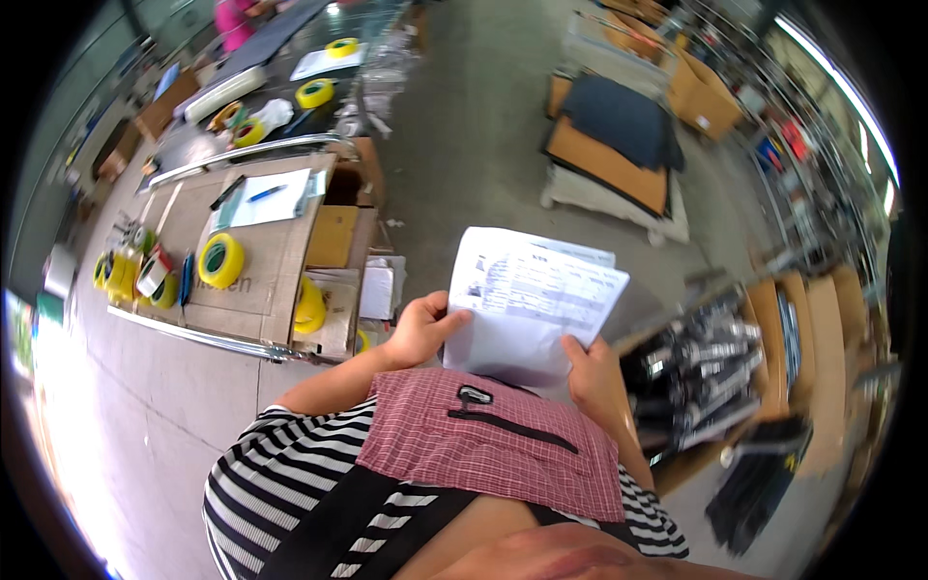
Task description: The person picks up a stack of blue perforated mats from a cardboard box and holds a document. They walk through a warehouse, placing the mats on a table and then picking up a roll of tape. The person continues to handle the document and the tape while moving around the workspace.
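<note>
In front of my body I hold a small stack of printed white papers [532,300]. My left hand [425,329] grips its left edge, thumb on top. The lower right edge sits in my right hand [590,372], its thumb also on top. The fingers beneath the sheets are hidden. The papers tilt slightly, and a second sheet peeks out behind the front one at the upper right.
To the left stands a cart [271,290] topped with cardboard, carrying yellow tape rolls [221,261], papers and a blue pen [266,193]. An open box of plastic-wrapped parts [710,367] is close on the right. Ahead lies a stack of dark and brown sheets [619,135]. A person in pink [233,24] is far left.
</note>
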Demonstrator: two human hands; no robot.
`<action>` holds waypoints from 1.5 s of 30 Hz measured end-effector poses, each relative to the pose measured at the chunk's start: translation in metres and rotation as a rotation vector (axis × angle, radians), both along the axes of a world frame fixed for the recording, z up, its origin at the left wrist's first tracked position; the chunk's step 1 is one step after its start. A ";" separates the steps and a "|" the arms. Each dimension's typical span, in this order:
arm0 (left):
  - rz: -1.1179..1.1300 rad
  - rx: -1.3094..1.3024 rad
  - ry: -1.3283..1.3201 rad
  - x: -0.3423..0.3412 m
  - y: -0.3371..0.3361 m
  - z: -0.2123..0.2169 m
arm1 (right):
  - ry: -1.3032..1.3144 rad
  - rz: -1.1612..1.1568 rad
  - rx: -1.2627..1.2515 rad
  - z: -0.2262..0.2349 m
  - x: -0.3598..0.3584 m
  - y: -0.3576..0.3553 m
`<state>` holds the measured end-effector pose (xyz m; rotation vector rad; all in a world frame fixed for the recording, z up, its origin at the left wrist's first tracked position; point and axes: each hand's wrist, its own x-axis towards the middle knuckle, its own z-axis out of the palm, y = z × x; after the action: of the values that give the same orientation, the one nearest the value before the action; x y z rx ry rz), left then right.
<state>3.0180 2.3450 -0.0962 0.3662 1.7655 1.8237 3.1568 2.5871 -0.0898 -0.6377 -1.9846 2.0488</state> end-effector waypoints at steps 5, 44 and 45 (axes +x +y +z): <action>-0.052 0.020 0.064 -0.110 0.058 -0.025 | 0.132 -0.132 -0.207 -0.041 -0.090 0.055; 0.205 0.297 1.014 -0.776 0.129 0.124 | 0.161 0.454 -0.271 -0.038 -1.017 0.239; -0.029 0.492 1.159 -0.803 0.130 0.152 | 0.162 0.402 -0.255 -0.038 -1.032 0.250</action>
<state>2.2152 2.4745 0.0558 1.9311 1.8414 2.1755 2.1246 2.8368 -0.1273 -0.1070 -1.8929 2.5207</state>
